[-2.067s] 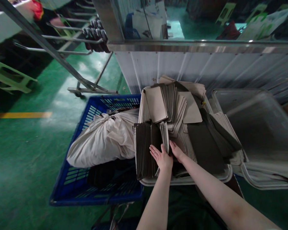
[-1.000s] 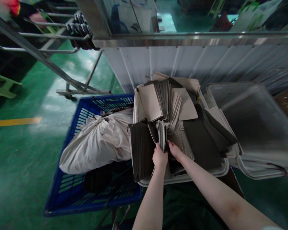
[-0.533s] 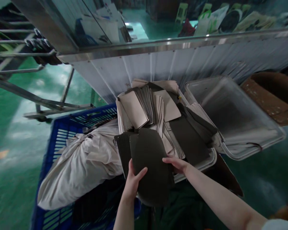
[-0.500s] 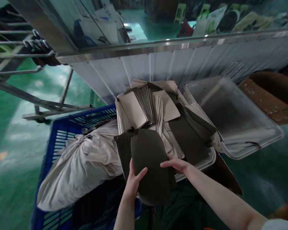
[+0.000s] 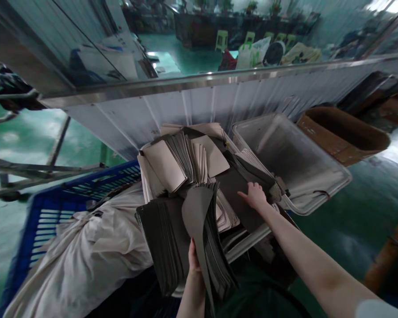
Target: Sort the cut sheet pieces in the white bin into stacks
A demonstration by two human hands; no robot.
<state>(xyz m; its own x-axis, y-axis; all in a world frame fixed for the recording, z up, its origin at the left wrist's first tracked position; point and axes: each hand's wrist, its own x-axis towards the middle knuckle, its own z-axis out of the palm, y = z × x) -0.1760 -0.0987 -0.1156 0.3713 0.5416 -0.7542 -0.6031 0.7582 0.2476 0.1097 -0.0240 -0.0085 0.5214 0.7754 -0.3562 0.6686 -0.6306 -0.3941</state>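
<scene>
Seen over near rim of white tub point(image 5: 248, 242): dark sheet bundle point(image 5: 216, 254), with long axis running near to far, far end leftward. Gripped by left hand point(image 5: 193, 259) from left, with fingers partly hidden, pointing far. Farther right, noted right hand point(image 5: 256, 196) angled far-left, with thumb spread and fingers loosely open above dark sheets point(image 5: 231, 187); cannot confirm contact.

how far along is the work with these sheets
Seemingly done: the dark stack, fairly neat at the bin's left. In hand: a fanned bundle in the left hand; the right hand is open by a dark sheet. Probably left: uneven pale sheets behind. Overall progress can't be told.
</scene>
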